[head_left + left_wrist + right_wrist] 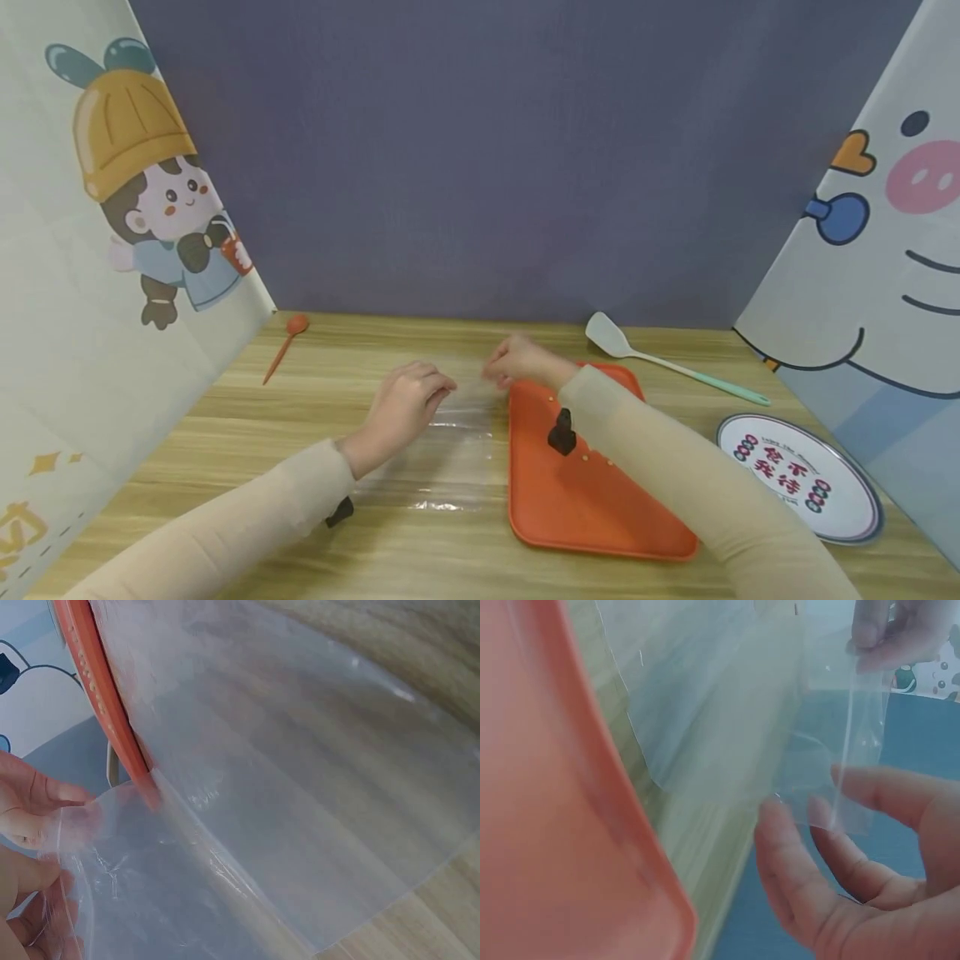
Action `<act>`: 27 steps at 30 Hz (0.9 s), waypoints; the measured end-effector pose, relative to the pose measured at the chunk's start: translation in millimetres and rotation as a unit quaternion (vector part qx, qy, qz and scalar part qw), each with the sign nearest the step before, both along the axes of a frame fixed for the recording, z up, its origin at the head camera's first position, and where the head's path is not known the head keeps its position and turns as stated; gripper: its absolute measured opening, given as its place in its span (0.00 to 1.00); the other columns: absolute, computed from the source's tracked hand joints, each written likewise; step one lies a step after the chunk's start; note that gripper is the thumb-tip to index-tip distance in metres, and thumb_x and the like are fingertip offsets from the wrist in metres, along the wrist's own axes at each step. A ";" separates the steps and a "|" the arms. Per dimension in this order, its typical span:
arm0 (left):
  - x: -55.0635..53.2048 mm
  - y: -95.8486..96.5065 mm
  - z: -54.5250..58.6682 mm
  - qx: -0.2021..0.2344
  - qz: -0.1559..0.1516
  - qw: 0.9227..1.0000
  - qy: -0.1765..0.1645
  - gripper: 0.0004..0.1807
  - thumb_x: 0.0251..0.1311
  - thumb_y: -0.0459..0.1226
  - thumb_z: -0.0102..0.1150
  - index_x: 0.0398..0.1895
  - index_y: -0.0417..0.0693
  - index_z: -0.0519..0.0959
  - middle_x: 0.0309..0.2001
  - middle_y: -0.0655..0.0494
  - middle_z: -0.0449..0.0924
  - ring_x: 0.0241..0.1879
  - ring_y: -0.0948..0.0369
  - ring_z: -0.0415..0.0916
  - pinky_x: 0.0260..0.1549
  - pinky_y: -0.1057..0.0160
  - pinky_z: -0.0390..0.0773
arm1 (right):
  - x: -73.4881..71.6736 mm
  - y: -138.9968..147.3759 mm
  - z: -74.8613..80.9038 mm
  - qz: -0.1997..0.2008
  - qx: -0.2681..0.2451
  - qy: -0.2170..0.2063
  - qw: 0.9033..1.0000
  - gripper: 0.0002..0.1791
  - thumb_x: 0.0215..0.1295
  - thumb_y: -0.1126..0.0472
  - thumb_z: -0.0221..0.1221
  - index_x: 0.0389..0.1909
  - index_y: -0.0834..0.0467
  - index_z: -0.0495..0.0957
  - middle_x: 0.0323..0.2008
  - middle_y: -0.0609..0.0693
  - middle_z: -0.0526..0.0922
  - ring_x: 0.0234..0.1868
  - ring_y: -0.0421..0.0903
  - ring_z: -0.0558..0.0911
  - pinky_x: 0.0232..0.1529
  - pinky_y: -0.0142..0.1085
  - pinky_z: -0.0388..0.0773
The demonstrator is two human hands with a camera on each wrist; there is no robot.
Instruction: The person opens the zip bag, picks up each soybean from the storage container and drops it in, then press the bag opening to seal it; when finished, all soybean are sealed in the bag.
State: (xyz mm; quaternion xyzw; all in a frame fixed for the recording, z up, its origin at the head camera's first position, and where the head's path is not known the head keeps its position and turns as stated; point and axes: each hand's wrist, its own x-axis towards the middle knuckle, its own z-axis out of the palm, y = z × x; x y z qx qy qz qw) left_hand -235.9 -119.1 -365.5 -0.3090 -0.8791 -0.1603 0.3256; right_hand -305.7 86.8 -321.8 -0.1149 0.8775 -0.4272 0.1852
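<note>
A clear plastic zip bag [453,467] hangs between my hands above the wooden table, its lower part near or on the tabletop. My left hand [401,408] pinches the bag's top edge, thumb in front and fingers behind, as the left wrist view shows. At the other top corner is my right hand [525,362], blurred in the head view. In the right wrist view its fingers [802,885] lie on both sides of the bag corner by the zip strip. An orange-red cutting board [555,517] lies flat just right of the bag, under my right forearm.
A white spatula [660,360] with a mint handle lies behind the board at the right. The oval plate [802,475] with printed characters sits right of my right forearm. At the far left is a small orange-red spoon [285,346]. Printed wall panels enclose the table [225,442].
</note>
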 end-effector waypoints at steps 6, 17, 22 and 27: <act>-0.5 -0.3 2.5 0.011 0.010 1.000 -0.014 0.03 0.56 0.35 0.67 0.33 0.48 0.86 0.32 0.59 0.86 0.34 0.62 0.81 0.39 0.63 0.84 | -2.6 -0.1 -10.3 -0.032 -0.047 -0.024 0.998 0.08 0.60 0.67 0.61 0.35 0.71 0.80 0.31 0.57 0.83 0.30 0.42 0.79 0.47 0.42 0.85; -9.9 -19.2 28.9 0.020 0.066 0.991 -0.115 0.05 0.55 0.35 0.67 0.31 0.41 0.86 0.50 0.42 0.82 0.53 0.46 0.77 0.57 0.47 0.76 | 1.7 6.0 -5.4 -0.030 -0.041 0.020 0.998 0.05 0.58 0.69 0.61 0.32 0.69 0.79 0.25 0.51 0.81 0.26 0.40 0.79 0.44 0.41 0.85; -11.4 -23.7 30.4 0.044 0.094 0.965 -0.241 0.10 0.61 0.35 0.61 0.41 0.40 0.85 0.50 0.41 0.83 0.50 0.45 0.80 0.52 0.48 0.81 | 5.3 6.9 -3.5 -0.012 0.000 0.063 0.998 0.06 0.56 0.70 0.62 0.34 0.67 0.81 0.28 0.49 0.81 0.29 0.39 0.77 0.39 0.36 0.83; -11.5 -24.0 28.3 0.088 0.116 0.942 -0.301 0.12 0.60 0.30 0.57 0.45 0.39 0.84 0.48 0.42 0.84 0.42 0.51 0.85 0.33 0.60 0.86 | 11.3 3.5 -2.0 -0.008 0.030 0.080 0.996 0.09 0.55 0.71 0.61 0.38 0.66 0.82 0.34 0.53 0.84 0.35 0.47 0.83 0.44 0.43 0.85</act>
